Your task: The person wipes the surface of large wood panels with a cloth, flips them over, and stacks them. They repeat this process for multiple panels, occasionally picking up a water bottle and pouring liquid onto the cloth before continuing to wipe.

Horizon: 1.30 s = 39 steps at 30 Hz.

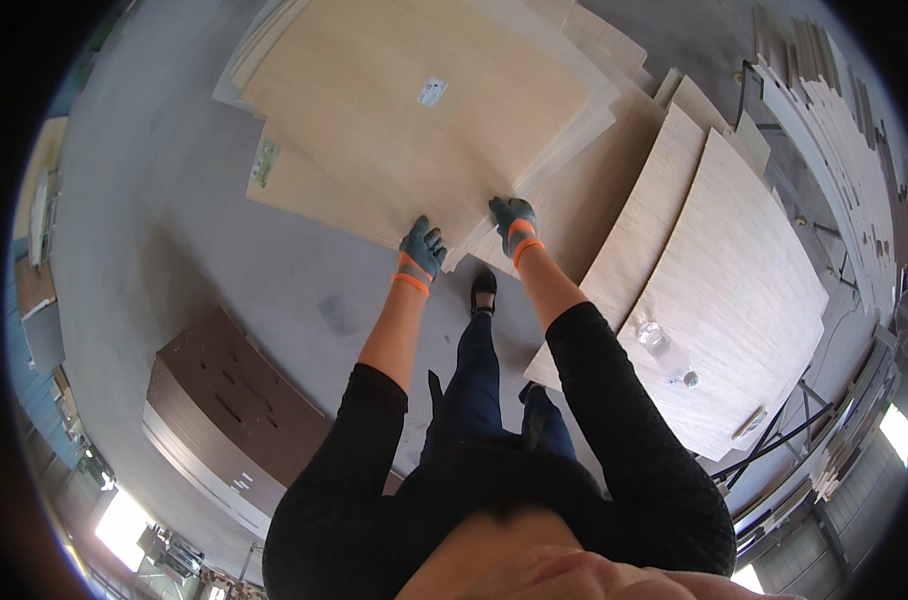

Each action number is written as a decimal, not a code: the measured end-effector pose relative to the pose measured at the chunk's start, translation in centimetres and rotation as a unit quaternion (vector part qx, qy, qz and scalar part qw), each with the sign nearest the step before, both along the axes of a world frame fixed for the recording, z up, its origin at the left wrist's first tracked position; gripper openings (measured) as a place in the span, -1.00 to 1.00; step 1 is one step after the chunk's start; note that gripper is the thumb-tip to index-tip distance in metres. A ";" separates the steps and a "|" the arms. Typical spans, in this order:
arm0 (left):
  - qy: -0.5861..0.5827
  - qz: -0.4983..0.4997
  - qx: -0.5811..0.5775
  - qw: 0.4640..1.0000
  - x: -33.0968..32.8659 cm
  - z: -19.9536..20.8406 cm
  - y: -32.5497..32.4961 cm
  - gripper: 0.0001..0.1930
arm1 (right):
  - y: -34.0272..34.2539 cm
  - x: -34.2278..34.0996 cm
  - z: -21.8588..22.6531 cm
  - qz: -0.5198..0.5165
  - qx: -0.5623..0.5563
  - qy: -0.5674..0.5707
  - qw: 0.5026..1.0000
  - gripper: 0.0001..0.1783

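Observation:
A pale plywood sheet (374, 90) with a small white label lies on top of a loose stack in front of me. My left hand (423, 249), in a grey-green glove with an orange cuff, is closed at the sheet's near edge, fingers curled. Close by on the right, my right hand (515, 222), gloved alike, is closed around the near right corner. The fingers' undersides are hidden, as is how far they reach beneath the wood. Under the top sheet, a lower plywood sheet (304, 185) with a green label sticks out to the left.
On my right stands another stack of plywood (744, 300) with a clear glass jar (652, 338) on it. Dark brown boards (234, 395) are piled at lower left. Long pale strips (834, 150) lie on a rack at far right. Grey floor (164, 170) extends leftward.

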State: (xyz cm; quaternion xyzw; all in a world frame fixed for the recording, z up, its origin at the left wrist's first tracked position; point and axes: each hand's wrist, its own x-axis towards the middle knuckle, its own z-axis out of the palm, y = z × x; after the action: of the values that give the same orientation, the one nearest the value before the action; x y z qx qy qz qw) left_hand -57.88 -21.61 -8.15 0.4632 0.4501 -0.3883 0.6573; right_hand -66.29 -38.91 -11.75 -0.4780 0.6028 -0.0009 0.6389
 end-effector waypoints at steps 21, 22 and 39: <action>-0.047 -0.054 -0.079 0.994 -0.9 -1.2 1.0 -0.68 | -0.7 2.6 4.4 -0.118 0.158 -0.010 0.980 -0.69; -0.074 -0.052 -0.078 0.993 -1.0 -1.0 1.1 -0.73 | -0.7 2.3 5.2 -0.105 0.142 -0.033 0.984 -0.69; -0.421 -0.039 -0.236 0.875 10.3 16.6 -3.3 -0.62 | -4.5 0.0 30.6 -0.028 -0.070 -0.310 0.948 -0.68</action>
State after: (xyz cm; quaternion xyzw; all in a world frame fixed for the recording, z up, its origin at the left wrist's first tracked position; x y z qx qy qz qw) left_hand -47.57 -24.93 8.48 0.4313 0.0071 -0.2768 0.8586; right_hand -66.30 -43.37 18.89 -0.4808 0.3860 -0.2091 0.7590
